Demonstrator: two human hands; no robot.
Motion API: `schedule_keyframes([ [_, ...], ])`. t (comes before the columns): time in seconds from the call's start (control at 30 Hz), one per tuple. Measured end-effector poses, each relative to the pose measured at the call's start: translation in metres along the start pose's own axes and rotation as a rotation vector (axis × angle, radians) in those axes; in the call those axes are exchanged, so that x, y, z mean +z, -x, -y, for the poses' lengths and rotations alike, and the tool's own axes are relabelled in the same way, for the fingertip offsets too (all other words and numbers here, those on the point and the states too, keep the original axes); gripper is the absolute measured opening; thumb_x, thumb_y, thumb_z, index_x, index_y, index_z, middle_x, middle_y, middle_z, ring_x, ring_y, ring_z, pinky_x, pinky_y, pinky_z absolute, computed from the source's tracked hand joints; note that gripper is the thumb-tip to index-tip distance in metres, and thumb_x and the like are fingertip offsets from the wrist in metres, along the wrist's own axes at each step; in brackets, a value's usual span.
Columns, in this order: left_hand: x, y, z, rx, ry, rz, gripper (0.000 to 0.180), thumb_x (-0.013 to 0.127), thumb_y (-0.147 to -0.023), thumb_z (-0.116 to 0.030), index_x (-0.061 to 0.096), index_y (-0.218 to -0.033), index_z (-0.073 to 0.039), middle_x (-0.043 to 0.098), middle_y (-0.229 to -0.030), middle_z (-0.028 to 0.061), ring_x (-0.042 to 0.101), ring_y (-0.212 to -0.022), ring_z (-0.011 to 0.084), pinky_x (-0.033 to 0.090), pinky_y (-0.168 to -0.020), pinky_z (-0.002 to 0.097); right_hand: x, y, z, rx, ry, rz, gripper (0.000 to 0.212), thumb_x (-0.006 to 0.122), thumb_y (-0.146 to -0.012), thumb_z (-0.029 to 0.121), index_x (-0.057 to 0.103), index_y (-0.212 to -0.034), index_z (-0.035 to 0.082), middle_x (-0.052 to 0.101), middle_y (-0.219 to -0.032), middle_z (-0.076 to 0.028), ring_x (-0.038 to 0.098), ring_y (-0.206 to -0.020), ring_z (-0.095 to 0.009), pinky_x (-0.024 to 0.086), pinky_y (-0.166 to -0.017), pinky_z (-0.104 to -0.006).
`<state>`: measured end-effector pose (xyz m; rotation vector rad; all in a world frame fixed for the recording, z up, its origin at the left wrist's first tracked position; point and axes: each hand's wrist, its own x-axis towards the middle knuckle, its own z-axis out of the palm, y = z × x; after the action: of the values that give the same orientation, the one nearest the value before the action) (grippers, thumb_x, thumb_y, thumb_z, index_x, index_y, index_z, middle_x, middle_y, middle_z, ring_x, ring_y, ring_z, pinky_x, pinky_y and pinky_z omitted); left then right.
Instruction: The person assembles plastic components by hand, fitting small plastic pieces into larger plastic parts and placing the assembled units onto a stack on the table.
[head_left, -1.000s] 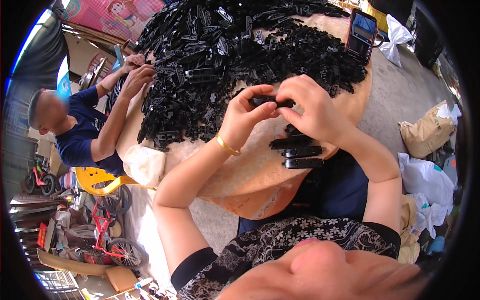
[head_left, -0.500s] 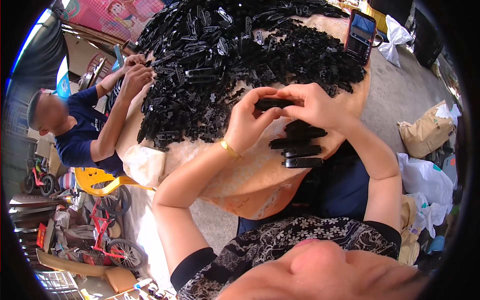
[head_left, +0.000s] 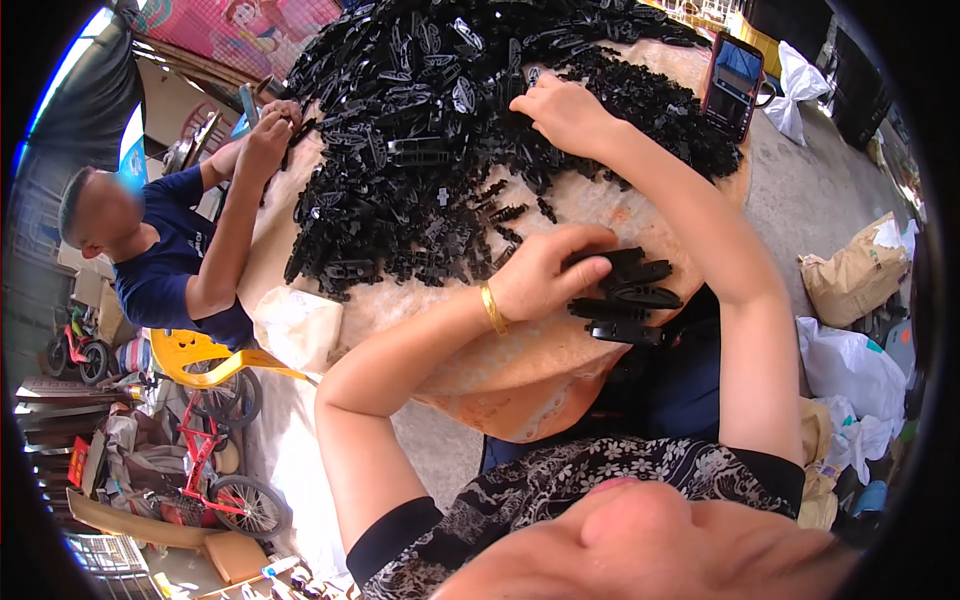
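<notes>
Seen from above, a person sits at a counter with a patterned orange covering, heaped with a large pile of small black plastic parts. The left grip, a bare hand wearing a gold bracelet, rests at a cluster of long black pieces near the counter's edge, thumb and forefinger at one piece's end. The right hand reaches over the pile, fingertips down among the parts. A smartphone stands upright at the right. Across to the left, a co-worker in a navy T-shirt handles dark parts. Below are a yellow plastic chair and a red bicycle.
</notes>
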<state>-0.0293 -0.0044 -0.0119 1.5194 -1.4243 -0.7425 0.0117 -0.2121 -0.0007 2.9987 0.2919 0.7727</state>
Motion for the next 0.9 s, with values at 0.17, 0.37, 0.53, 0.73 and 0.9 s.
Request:
schedule_keyframes([
  [0.17, -0.009, -0.006, 0.014, -0.171, 0.391, -0.367, 0.033, 0.048, -0.095, -0.016, 0.048, -0.120, 0.005, 0.059, -0.110, 0.0124, 0.059, -0.100, 0.0186, 0.048, -0.088, 0.0296, -0.010, 0.002, 0.001, 0.060, -0.061, -0.056, 0.026, 0.065, -0.074, 0.012, 0.063, -0.100, 0.008, 0.064, -0.089, -0.009, 0.058, -0.090, -0.027, 0.048, -0.079, -0.0375],
  [0.37, -0.016, -0.010, 0.012, -0.111, 0.550, -0.532, 0.041, 0.049, -0.094, -0.012, 0.037, -0.132, -0.001, 0.052, -0.121, 0.0113, 0.057, -0.102, 0.0190, 0.050, -0.085, 0.0323, -0.041, 0.048, 0.027, 0.324, -1.070, 0.021, 0.025, 0.054, -0.086, 0.012, 0.062, -0.107, 0.001, 0.067, -0.088, -0.006, 0.063, -0.077, -0.014, 0.049, -0.067, -0.0267],
  [0.53, -0.012, -0.006, 0.007, -0.034, 0.544, -0.354, 0.043, 0.051, -0.092, -0.005, 0.038, -0.133, -0.004, 0.050, -0.123, 0.0073, 0.052, -0.109, 0.0146, 0.048, -0.088, 0.0313, -0.056, 0.082, 0.048, 0.445, -1.567, 0.290, 0.030, 0.052, -0.091, 0.015, 0.057, -0.118, 0.002, 0.063, -0.089, 0.002, 0.056, -0.077, -0.006, 0.048, -0.066, -0.0220],
  [0.73, -0.010, -0.010, 0.007, -0.073, 0.438, -0.432, 0.032, 0.053, -0.090, -0.002, 0.046, -0.121, -0.002, 0.059, -0.112, 0.0097, 0.060, -0.100, 0.0178, 0.052, -0.082, 0.0295, -0.044, 0.098, 0.038, 0.276, -0.648, 0.016, 0.028, 0.062, -0.082, 0.021, 0.063, -0.104, 0.003, 0.064, -0.090, -0.005, 0.060, -0.079, -0.020, 0.048, -0.067, -0.0318],
  [0.9, -0.012, -0.006, 0.001, -0.274, 0.602, -0.415, 0.032, 0.058, -0.089, -0.010, 0.046, -0.118, -0.003, 0.059, -0.105, 0.0112, 0.063, -0.095, 0.0244, 0.057, -0.071, 0.0330, -0.032, 0.101, 0.038, 0.180, -0.066, -0.085, 0.020, 0.064, -0.075, 0.017, 0.064, -0.089, 0.004, 0.058, -0.091, -0.005, 0.052, -0.088, -0.024, 0.043, -0.074, -0.0343],
])
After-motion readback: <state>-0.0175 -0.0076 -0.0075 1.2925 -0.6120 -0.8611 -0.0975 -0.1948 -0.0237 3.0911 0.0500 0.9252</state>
